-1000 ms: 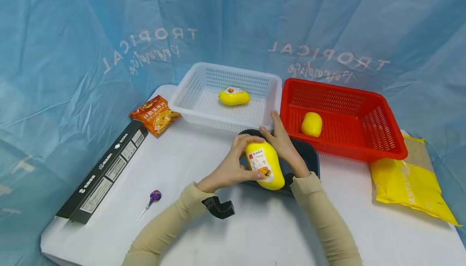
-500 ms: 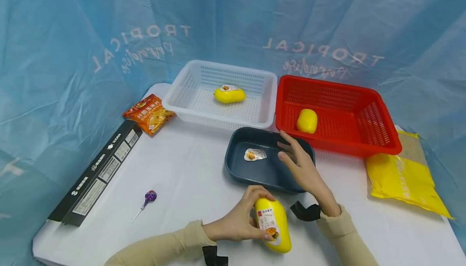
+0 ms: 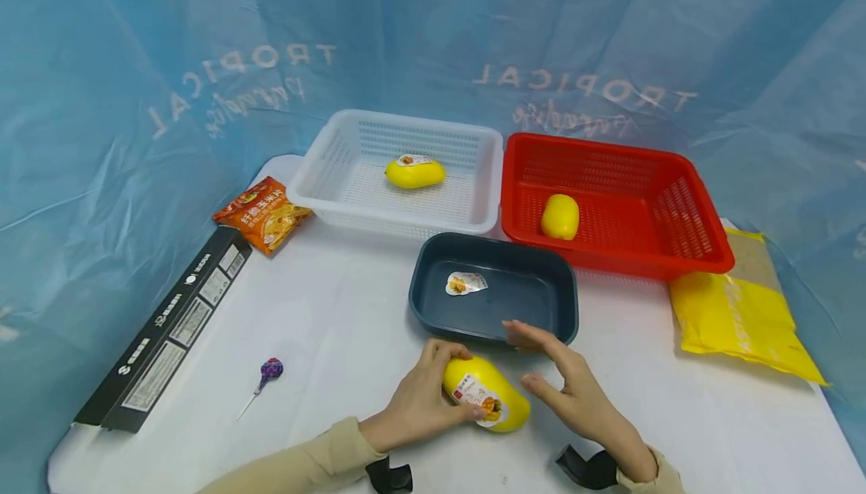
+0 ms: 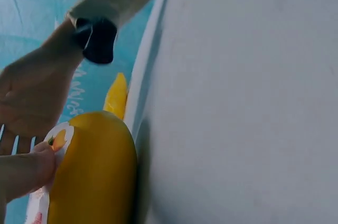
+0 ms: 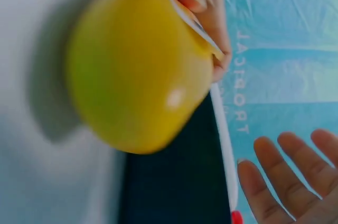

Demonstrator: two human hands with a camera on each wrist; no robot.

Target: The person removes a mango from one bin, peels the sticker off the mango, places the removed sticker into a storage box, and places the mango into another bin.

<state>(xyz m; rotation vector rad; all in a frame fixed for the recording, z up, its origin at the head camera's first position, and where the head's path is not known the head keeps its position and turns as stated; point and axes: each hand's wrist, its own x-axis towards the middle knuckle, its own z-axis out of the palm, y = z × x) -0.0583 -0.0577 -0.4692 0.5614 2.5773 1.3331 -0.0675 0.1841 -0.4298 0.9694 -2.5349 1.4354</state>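
In the head view, my left hand (image 3: 421,398) grips a yellow mango (image 3: 501,400) low at the table, in front of a dark blue tray (image 3: 521,302). The thumb lies over its white printed label (image 3: 479,396). Seen from the right wrist, an edge of the label (image 5: 191,17) stands off the mango's skin. My right hand (image 3: 576,389) is held just right of the mango, fingers extended and holding nothing. In the left wrist view the mango (image 4: 97,168) is close to the white tabletop. A loose label (image 3: 467,283) lies inside the tray.
Behind the tray stand a white basket (image 3: 379,217) with a mango (image 3: 415,173) and a red basket (image 3: 622,259) with another mango (image 3: 560,217). An orange snack bag (image 3: 264,214), black box (image 3: 165,332) and lollipop (image 3: 271,370) lie left; a yellow bag (image 3: 747,317) lies right.
The left hand has brought the mango from over the tray toward me, down near the table, and tilted it. The right hand has left the tray and moved closer to the mango.
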